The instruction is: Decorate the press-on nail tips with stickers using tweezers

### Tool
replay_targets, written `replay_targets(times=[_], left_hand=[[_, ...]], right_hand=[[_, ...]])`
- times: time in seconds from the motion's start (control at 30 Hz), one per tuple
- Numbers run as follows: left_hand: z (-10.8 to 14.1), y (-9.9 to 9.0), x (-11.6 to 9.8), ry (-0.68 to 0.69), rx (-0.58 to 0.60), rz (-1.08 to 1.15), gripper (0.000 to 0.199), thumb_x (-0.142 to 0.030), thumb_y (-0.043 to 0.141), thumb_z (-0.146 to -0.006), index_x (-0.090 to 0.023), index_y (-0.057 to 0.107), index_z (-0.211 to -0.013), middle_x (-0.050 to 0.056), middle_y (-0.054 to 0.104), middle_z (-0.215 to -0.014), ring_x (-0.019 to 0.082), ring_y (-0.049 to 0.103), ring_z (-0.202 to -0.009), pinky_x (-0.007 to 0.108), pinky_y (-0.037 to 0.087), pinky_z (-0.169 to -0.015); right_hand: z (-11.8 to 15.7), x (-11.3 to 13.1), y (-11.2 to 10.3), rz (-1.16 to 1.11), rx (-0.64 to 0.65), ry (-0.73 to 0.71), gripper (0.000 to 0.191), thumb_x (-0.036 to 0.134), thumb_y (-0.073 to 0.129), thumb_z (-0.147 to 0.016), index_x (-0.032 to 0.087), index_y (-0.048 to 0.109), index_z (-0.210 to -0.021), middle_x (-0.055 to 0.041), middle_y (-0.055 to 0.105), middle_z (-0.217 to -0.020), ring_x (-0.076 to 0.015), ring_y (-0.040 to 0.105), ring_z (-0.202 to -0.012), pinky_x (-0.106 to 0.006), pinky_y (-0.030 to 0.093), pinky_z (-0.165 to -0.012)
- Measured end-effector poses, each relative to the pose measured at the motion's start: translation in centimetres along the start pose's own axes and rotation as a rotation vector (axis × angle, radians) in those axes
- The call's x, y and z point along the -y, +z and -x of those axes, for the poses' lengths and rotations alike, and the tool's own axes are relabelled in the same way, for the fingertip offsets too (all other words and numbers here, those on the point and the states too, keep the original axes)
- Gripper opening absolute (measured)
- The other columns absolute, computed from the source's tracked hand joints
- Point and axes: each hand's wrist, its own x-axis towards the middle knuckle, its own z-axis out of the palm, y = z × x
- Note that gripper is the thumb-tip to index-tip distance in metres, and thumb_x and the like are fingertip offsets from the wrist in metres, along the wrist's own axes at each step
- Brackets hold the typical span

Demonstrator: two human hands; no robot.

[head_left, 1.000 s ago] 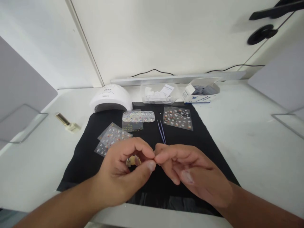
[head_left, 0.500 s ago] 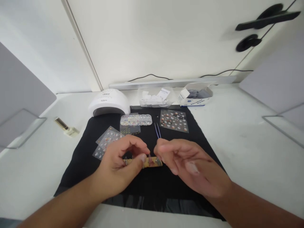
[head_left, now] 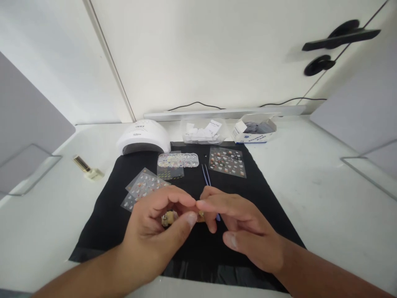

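Note:
My left hand curls around a short yellow-brown strip on the black mat, thumb in front and fingers behind. Small clear pieces that look like false nail tips stand on the strip; the fingers hide most of it. My right hand reaches in from the right, index finger stretched out to the left index fingertip and thumb held apart. Nothing shows in its grasp. Purple tweezers lie on the mat, partly under the right hand.
On the black mat are sticker sheets and a clear case of gems. Behind stand a white nail lamp, a clear tub and an alcohol-pad box. A polish bottle lies left.
My right hand has turned and shifted left, its index finger now meeting the left fingertips. More of the tweezers shows. The left hand still surrounds the strip; the view has tilted slightly.

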Motion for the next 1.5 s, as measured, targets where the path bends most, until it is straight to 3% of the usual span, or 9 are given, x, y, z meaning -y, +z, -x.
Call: replay_targets(times=[0.17,0.27,0.57,1.17,1.5], left_hand=[[0.1,0.0,-0.5,-0.017,0.003,-0.002,0.014,-0.013,0.068,-0.090,-0.026,0.071,-0.093,-0.002,0.075,-0.078,0.013,0.063,-0.063,0.023,0.054,-0.058],[0.1,0.0,-0.5,0.000,-0.019,-0.031,0.013,-0.013,0.069,-0.090,-0.026,0.071,-0.092,-0.002,0.075,-0.079,0.013,0.065,-0.066,0.025,0.056,-0.063],[0.1,0.0,-0.8,0.029,-0.047,-0.079,0.017,-0.010,0.072,-0.086,-0.027,0.073,-0.088,-0.003,0.073,-0.076,0.012,0.064,-0.064,0.023,0.054,-0.061],[0.0,-0.3,-0.9,-0.028,-0.010,-0.101,0.013,-0.012,0.069,-0.085,-0.025,0.070,-0.084,-0.001,0.072,-0.077,0.015,0.067,-0.074,0.023,0.054,-0.061],[0.0,-0.5,-0.9,-0.093,0.085,-0.030,0.012,-0.013,0.063,-0.088,-0.023,0.064,-0.082,0.000,0.066,-0.079,0.016,0.061,-0.077,0.029,0.052,-0.072]], right_hand=[[-0.3,0.2,0.0,0.136,0.061,-0.054,0.054,0.020,0.054,-0.093,0.035,0.058,-0.145,-0.0011,0.064,-0.084,-0.0179,0.054,-0.073,-0.041,0.042,-0.077],[-0.5,0.4,0.0,0.195,0.079,-0.078,0.062,0.013,0.054,-0.088,0.034,0.056,-0.146,0.0005,0.061,-0.080,-0.0177,0.054,-0.072,-0.041,0.042,-0.076],[-0.7,0.9,-0.3,0.439,0.145,-0.147,0.067,0.010,0.051,-0.085,0.029,0.050,-0.149,0.0005,0.059,-0.077,-0.0180,0.050,-0.066,-0.042,0.045,-0.075],[-0.8,1.0,-0.2,0.368,0.132,-0.123,0.066,0.007,0.050,-0.084,0.029,0.054,-0.146,0.0006,0.061,-0.078,-0.0163,0.054,-0.064,-0.041,0.045,-0.074],[-0.7,1.1,-0.1,0.349,0.097,-0.089,0.062,0.008,0.050,-0.085,0.029,0.057,-0.143,0.0013,0.059,-0.077,-0.0167,0.055,-0.069,-0.040,0.046,-0.074]])
